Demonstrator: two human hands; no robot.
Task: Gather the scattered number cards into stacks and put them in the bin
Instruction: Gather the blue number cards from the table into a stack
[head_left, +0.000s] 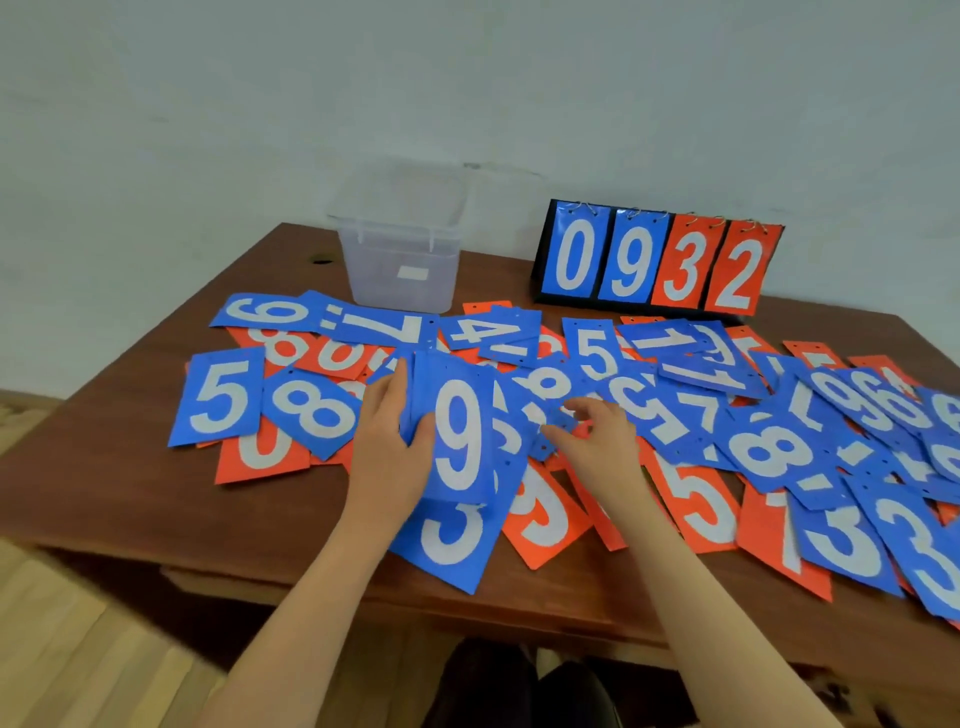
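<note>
Blue and orange number cards lie scattered across the brown table (130, 457). My left hand (387, 447) grips a small stack of blue cards (460, 431) with a 9 on top, held just above the pile. My right hand (592, 441) reaches into the pile beside it, fingertips on the edge of a blue card (553, 415); whether it grips that card is unclear. The clear plastic bin (402, 249) stands open at the back of the table, left of centre, with nothing visible inside.
A flip scoreboard (660, 260) showing 0 9 3 2 stands at the back right. Cards reach over the table's right and front edges. A blue 5 (221, 397) and a blue 8 (311, 410) lie left of my left hand. Wooden floor lies below left.
</note>
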